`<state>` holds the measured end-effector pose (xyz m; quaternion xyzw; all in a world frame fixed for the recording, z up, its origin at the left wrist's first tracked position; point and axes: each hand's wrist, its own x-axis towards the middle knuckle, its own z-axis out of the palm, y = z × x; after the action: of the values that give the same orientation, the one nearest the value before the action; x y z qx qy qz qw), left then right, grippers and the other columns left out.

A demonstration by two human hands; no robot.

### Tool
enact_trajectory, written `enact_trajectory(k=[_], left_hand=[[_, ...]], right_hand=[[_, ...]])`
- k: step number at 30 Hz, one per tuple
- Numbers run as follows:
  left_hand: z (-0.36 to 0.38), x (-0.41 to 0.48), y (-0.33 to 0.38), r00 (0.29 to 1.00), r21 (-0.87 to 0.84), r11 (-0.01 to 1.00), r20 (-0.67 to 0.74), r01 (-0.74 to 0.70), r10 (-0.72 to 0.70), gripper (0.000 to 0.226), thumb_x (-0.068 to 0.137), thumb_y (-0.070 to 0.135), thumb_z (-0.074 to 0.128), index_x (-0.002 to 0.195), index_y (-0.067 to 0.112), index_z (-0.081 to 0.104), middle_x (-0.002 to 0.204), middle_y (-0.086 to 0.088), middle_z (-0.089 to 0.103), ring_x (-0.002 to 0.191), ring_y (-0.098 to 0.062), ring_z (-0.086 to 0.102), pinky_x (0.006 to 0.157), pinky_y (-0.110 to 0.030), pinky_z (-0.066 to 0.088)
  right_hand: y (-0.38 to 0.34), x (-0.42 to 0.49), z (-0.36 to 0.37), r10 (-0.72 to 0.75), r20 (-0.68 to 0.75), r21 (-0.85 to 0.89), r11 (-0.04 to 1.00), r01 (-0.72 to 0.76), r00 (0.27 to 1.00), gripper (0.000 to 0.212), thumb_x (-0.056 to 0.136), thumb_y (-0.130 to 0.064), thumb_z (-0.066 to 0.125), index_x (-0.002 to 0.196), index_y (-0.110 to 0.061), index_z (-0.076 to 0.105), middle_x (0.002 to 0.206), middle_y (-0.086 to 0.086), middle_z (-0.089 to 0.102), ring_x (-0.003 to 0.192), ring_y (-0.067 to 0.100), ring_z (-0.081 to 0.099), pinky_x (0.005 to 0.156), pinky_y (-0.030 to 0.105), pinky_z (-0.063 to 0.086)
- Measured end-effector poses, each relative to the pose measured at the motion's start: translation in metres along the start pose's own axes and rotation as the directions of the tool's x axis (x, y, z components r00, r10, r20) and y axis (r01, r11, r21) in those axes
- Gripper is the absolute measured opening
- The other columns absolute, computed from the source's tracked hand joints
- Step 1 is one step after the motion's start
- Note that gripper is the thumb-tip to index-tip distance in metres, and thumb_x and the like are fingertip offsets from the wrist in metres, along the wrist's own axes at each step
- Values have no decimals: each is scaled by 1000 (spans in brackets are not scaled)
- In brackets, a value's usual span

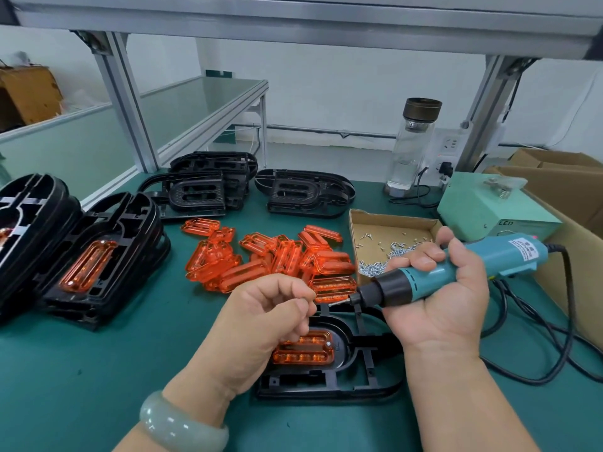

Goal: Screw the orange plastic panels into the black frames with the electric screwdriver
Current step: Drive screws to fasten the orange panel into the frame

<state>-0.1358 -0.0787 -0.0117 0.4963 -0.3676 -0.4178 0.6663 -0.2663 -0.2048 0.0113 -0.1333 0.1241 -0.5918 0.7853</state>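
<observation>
at the far left a stack of black frames (65, 249) leans on the green table (114, 353), the front one with an orange panel fitted (88, 270). behind, more bare frames (202, 187) lie flat. a loose pile of orange panels (261, 256) sits mid-table.

the left hand (261, 318), a pale green bangle (182, 425) on its wrist, comes up from the bottom edge with the back of the hand toward the camera. its fingers are curled in, and thumb and forefinger pinch a tiny silver screw (314, 300) just at the tip of the bit.

below both hands lies the working frame (326, 380), flat on the table, with an orange panel (305, 349) seated in its rounded end and one screw head showing at the panel's right end.

the right hand (437, 298) is turned palm up, fingers wrapped round the teal body of the electric screwdriver (456, 272), held nearly level above the frame with its black nose pointing left. its cord trails off to the right.

behind it stands a cardboard tray of screws (388, 230), then a glass bottle (412, 148) and a pale green box (483, 207).
</observation>
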Motion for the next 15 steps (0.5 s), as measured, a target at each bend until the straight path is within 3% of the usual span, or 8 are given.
enact_trajectory(k=[3, 6, 11, 15], left_hand=[[3, 0, -1, 998, 267, 963, -34, -46, 57, 15, 82, 14, 69, 79, 27, 74, 66, 0, 67, 54, -7, 57, 52, -16, 45], [5, 0, -2, 996, 364, 930, -37, -57, 76, 25, 91, 12, 58, 81, 29, 73, 68, 2, 69, 54, -6, 58, 52, -16, 46], [6, -1, 0, 1000, 295, 955, 14, -20, 17, 27, 92, 17, 54, 79, 28, 74, 69, 0, 69, 55, -7, 60, 51, -15, 46], [6, -1, 1, 995, 148, 987, 63, 65, -75, 19, 80, 30, 57, 79, 25, 75, 71, -2, 69, 56, -8, 59, 49, -16, 45]], right_hand=[[1, -1, 0, 1, -11, -6, 1000, -1, 1000, 9, 89, -21, 50, 87, -24, 57, 57, -12, 48, 43, 2, 46, 54, 17, 43], [0, -1, 1, 1, -23, 0, 1000, -1, 1000, 11, 92, -21, 48, 87, -24, 58, 57, -12, 48, 43, 2, 46, 54, 17, 43], [0, -1, 1, 4, -21, 8, 1000, -4, 1000, 12, 92, -22, 48, 87, -25, 58, 57, -12, 48, 43, 2, 46, 53, 17, 43], [1, -3, 2, 0, -11, 4, 1000, 0, 1000, 11, 93, -22, 48, 87, -25, 57, 57, -12, 48, 43, 1, 46, 53, 17, 44]])
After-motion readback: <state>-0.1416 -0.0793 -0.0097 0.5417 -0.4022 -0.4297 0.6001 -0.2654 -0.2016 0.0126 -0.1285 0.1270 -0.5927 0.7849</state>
